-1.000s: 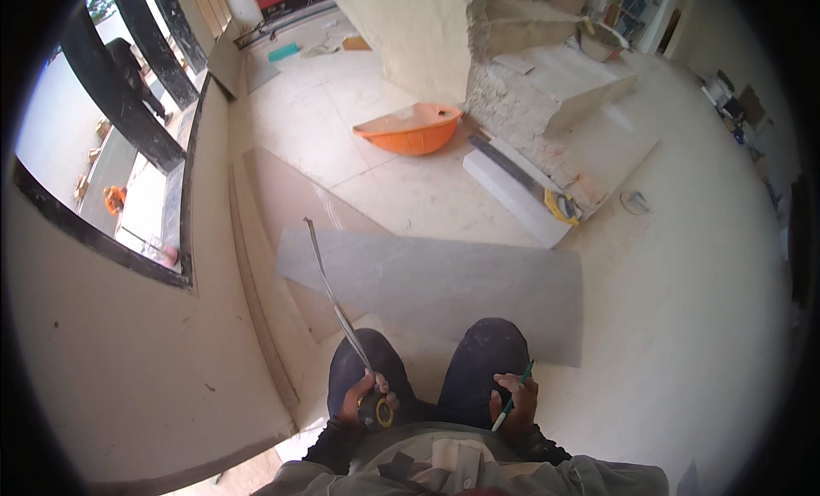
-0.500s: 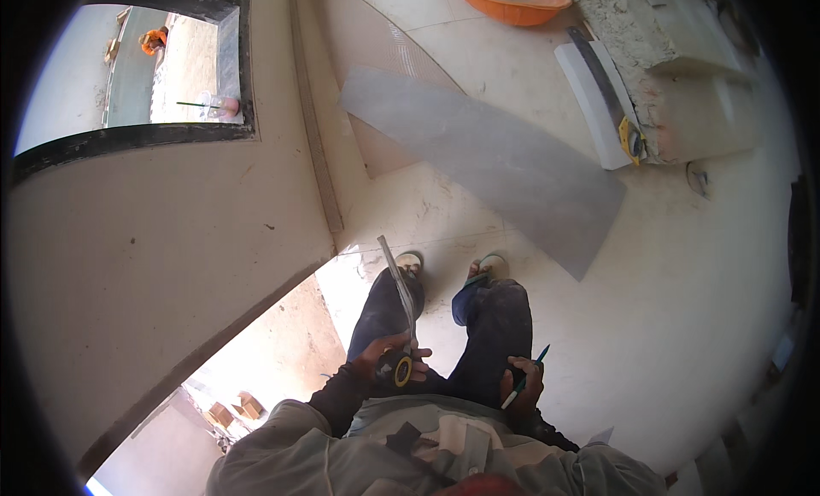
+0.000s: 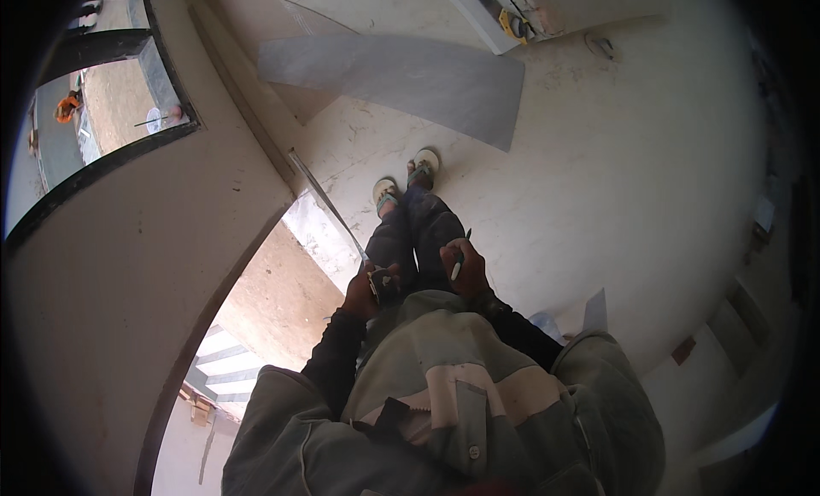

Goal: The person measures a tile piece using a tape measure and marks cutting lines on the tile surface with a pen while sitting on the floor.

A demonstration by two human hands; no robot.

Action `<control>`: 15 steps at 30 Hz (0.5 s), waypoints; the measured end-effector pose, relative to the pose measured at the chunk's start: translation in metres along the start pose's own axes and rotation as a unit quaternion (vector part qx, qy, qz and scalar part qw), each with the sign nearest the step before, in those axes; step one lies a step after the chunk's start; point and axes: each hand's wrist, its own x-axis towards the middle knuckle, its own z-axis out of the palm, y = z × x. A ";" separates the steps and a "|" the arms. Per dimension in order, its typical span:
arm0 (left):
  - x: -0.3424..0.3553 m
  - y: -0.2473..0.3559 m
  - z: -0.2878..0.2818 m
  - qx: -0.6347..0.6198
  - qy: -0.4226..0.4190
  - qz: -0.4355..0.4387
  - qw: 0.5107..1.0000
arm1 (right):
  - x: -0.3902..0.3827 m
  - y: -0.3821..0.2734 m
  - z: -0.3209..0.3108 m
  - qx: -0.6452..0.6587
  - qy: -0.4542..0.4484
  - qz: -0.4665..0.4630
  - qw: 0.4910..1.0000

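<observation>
Tape measure (image 3: pixel 383 281), blade (image 3: pixel 329 210) out, is grasped by the left hand (image 3: pixel 362 294); the right hand (image 3: pixel 470 274) clasps a pen (image 3: pixel 457 268). Pale floor (image 3: pixel 598 197), beside a windowed wall (image 3: pixel 171 231), bears a grey sheet (image 3: pixel 401 77).

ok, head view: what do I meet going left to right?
Orange-clad person, tape measure in left hand, right flip-flop, green-and-white pen in right hand, yellow-handled tool, small reddish block.
</observation>
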 end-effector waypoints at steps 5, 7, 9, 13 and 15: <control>-0.021 -0.026 0.048 0.124 -0.005 0.052 0.991 | -0.022 -0.055 0.015 0.314 -0.040 0.134 0.939; -0.026 -0.036 0.063 0.184 0.006 0.086 0.979 | -0.027 -0.070 0.014 0.344 -0.039 0.143 0.927; -0.014 -0.044 0.060 0.297 0.033 0.196 0.934 | -0.020 -0.087 -0.010 0.327 -0.089 0.162 0.927; 0.047 -0.076 0.060 0.346 0.018 0.316 0.883 | -0.007 -0.087 -0.047 0.327 -0.131 0.088 0.932; 0.057 -0.079 0.122 0.421 0.038 0.318 0.849 | 0.012 -0.060 -0.074 0.383 -0.122 0.097 0.910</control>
